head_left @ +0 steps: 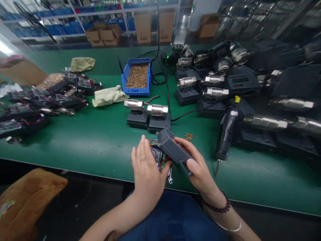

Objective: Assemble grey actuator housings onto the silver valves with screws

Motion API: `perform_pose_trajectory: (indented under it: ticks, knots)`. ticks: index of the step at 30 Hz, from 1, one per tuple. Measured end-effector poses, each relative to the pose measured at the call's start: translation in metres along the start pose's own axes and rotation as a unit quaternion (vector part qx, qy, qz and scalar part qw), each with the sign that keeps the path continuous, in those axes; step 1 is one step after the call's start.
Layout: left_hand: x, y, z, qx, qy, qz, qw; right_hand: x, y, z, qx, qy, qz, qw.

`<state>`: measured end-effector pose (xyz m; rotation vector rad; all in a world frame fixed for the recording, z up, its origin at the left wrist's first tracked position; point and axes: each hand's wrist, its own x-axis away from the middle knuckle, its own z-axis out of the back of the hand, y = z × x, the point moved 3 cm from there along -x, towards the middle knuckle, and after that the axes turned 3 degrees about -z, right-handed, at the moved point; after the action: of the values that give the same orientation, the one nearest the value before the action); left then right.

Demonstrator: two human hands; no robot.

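Note:
Near the table's front edge, my left hand (146, 167) cups a small unit with a circuit board and red and green wires (160, 157); its fingers are wrapped around it. My right hand (197, 164) grips a dark grey ribbed housing cover (173, 147), tilted over the wired unit and touching it. Just behind my hands stand two finished black units with silver cylindrical connectors (147, 115). A few small brass screws (189, 136) lie loose to the right of the cover.
A black electric screwdriver (227, 132) hangs at the right, tip down. A blue bin of brass screws (137, 77) sits at the back, cloths beside it. Open wired units (50, 97) pile at the left, finished units (263, 100) at the right on the green table (87, 140).

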<state>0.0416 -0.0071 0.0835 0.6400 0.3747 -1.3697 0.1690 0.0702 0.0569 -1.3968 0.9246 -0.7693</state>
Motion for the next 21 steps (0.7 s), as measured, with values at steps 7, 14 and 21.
perform_pose_trajectory:
  ticks: [7, 14, 21]
  knots:
    - [0.003, -0.003, 0.003, 0.041, -0.024, -0.023, 0.999, 0.006, -0.014, -0.006, 0.092, 0.024, 0.064, 0.993]
    - [0.002, -0.001, 0.008, 0.031, -0.046, -0.018, 0.998, 0.01, 0.002, -0.001, 0.057, 0.02, 0.034, 0.998]
    - [0.004, -0.001, 0.005, 0.059, -0.052, -0.062, 0.995, 0.012, 0.005, -0.002, 0.055, 0.032, 0.028, 0.998]
